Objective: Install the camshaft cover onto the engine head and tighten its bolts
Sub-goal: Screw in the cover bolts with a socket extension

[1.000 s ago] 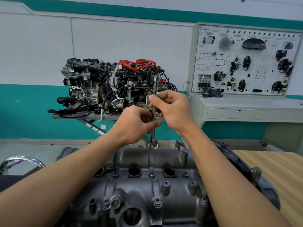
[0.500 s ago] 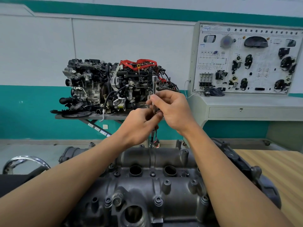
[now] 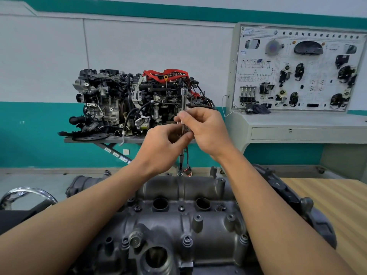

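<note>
Camshaft cover [image 3: 184,221] lay low in front of me, seemingly seated on the engine head, with several bolts showing in its bosses. In the head view, my left hand [image 3: 160,149] and right hand [image 3: 206,130] were both curled round the thin, upright extension bar [image 3: 183,100]. Their fingertips pinched its shaft, and its lower end stood on a bolt [image 3: 180,173] at the cover's far edge. I judged this to be spinning that bolt down by finger. Keeping the bar plumb and rolling it lightly should avoid cross-threading. Compared with a second earlier, both hands kept their hold over the same bolt; only the fingers had rolled slightly.
</note>
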### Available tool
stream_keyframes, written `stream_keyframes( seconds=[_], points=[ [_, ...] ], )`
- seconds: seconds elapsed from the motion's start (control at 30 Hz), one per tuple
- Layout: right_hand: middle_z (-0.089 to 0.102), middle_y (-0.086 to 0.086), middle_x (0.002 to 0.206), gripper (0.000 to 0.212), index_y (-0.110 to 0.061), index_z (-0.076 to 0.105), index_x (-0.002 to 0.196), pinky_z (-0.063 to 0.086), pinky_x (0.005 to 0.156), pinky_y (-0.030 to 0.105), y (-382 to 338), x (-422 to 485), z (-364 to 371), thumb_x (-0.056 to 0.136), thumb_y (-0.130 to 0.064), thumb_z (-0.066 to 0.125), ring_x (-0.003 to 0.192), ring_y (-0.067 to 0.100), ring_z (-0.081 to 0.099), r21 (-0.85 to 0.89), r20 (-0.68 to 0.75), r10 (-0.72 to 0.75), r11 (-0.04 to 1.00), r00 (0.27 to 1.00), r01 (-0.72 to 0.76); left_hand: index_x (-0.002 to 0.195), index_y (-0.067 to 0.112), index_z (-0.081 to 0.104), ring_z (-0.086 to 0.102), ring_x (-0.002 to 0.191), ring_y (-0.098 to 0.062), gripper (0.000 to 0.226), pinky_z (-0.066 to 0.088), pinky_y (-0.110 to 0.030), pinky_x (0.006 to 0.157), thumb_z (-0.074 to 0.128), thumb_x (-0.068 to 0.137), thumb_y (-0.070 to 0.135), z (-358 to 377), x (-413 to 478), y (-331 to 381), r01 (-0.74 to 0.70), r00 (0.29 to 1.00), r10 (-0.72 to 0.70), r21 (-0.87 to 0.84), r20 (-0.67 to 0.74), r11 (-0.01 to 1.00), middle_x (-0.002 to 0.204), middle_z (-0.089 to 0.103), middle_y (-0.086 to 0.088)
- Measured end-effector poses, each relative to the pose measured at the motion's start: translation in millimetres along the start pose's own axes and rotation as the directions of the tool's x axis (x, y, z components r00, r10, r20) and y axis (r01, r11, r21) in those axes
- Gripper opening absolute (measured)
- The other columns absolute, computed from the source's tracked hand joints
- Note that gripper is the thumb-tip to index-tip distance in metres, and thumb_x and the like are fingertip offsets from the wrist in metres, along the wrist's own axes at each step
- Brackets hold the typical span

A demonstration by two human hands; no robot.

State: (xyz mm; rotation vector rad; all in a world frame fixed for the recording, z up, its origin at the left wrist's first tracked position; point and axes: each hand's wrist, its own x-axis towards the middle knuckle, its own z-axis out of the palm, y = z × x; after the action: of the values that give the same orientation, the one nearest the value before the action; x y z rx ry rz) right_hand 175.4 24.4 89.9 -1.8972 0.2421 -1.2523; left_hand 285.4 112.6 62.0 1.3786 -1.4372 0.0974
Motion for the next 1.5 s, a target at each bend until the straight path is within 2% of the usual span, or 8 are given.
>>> stream_keyframes(
  seconds=[0.2,0.33,0.57,0.67,0.87,1.17,1.37,1.5],
  points=[
    [0.072,0.0,0.075,0.011,-0.013,0.069,0.082,0.054,0.064,0.022,2.6,-0.8,1.7,0.087,-0.021,0.075,0.069,0.007,0.065,0.042,-0.033,-0.008,0.999,0.999,0.009,0.079,0.016,0.072,0.071,0.064,-0.014,0.009,0.061,-0.04,0.065,0.076,0.087,0.017,-0.8,-0.3,-1.5,0.007,0.997,-0.01,-0.035,-0.076,0.999,0.07,0.074,-0.001],
    [0.072,0.022,0.102,0.021,-0.004,0.071,0.099,0.059,0.073,0.024,-0.5,-1.7,1.5,0.101,-0.013,0.053,0.085,0.016,0.066,0.158,0.115,0.02,0.987,0.993,-0.038,0.096,0.016,0.073,0.075,0.079,-0.015,0.015,0.062,-0.037,0.078,0.061,0.097,0.009,1.2,-2.1,-0.2,-0.018,0.999,0.021,-0.079,0.032,0.997,0.086,0.077,-0.004],
    [0.073,0.0,0.07,0.01,-0.01,0.077,0.078,0.054,0.059,0.021,4.4,-1.0,3.0,0.087,-0.013,0.075,0.063,0.007,0.066,0.085,-0.04,-0.044,0.995,0.998,0.047,0.09,0.01,0.074,0.074,0.073,-0.024,0.014,0.061,-0.044,0.071,0.077,0.086,0.023,-1.2,-2.3,-0.8,0.007,1.0,-0.008,-0.044,-0.011,0.999,0.078,0.076,-0.006],
    [0.072,0.015,0.072,0.021,0.002,0.074,0.078,0.055,0.058,0.022,4.4,-1.9,6.5,0.086,-0.017,0.076,0.063,0.011,0.064,0.076,-0.048,-0.067,0.995,0.997,0.071,0.079,0.01,0.071,0.071,0.066,-0.027,0.014,0.061,-0.041,0.064,0.082,0.081,0.019,-2.7,-1.5,-1.6,0.024,0.999,-0.026,-0.056,-0.031,0.998,0.07,0.073,-0.007],
    [0.074,0.004,0.082,0.03,-0.005,0.075,0.09,0.057,0.065,0.022,-1.0,-2.1,2.8,0.103,-0.014,0.05,0.073,0.009,0.069,0.152,0.101,0.011,0.988,0.995,-0.027,0.082,0.033,0.069,0.072,0.072,-0.019,0.026,0.062,-0.04,0.069,0.065,0.093,0.009,-2.3,-3.2,-1.7,0.017,1.0,-0.018,-0.019,-0.024,1.0,0.076,0.075,0.0],
    [0.066,-0.003,0.063,0.02,-0.015,0.069,0.07,0.05,0.056,0.022,4.5,0.1,2.8,0.085,-0.024,0.078,0.058,0.007,0.059,-0.009,-0.074,-0.057,0.998,0.996,0.056,0.083,0.011,0.07,0.071,0.064,-0.022,0.019,0.061,-0.043,0.064,0.084,0.079,0.024,-6.1,-0.9,-0.2,0.068,0.994,-0.069,-0.012,-0.082,0.998,0.072,0.073,-0.005],
    [0.074,0.001,0.086,0.017,-0.003,0.069,0.102,0.056,0.068,0.019,2.2,-0.5,1.2,0.1,-0.009,0.054,0.078,0.008,0.072,0.197,0.098,0.013,0.98,0.995,-0.032,0.094,0.025,0.073,0.075,0.083,-0.016,0.023,0.061,-0.042,0.081,0.063,0.094,0.004,-4.4,-1.4,-1.5,0.04,0.998,-0.037,-0.068,0.046,0.997,0.089,0.078,0.0],
    [0.074,-0.001,0.078,0.016,-0.011,0.072,0.086,0.057,0.069,0.022,2.5,-0.3,2.9,0.097,-0.011,0.061,0.074,0.009,0.071,0.067,0.059,-0.037,0.997,0.998,0.033,0.095,0.011,0.074,0.075,0.085,-0.022,0.01,0.061,-0.045,0.081,0.064,0.094,0.008,-3.7,-2.0,-0.5,0.054,0.997,-0.049,-0.088,0.063,0.995,0.088,0.078,-0.005]
  ],
)
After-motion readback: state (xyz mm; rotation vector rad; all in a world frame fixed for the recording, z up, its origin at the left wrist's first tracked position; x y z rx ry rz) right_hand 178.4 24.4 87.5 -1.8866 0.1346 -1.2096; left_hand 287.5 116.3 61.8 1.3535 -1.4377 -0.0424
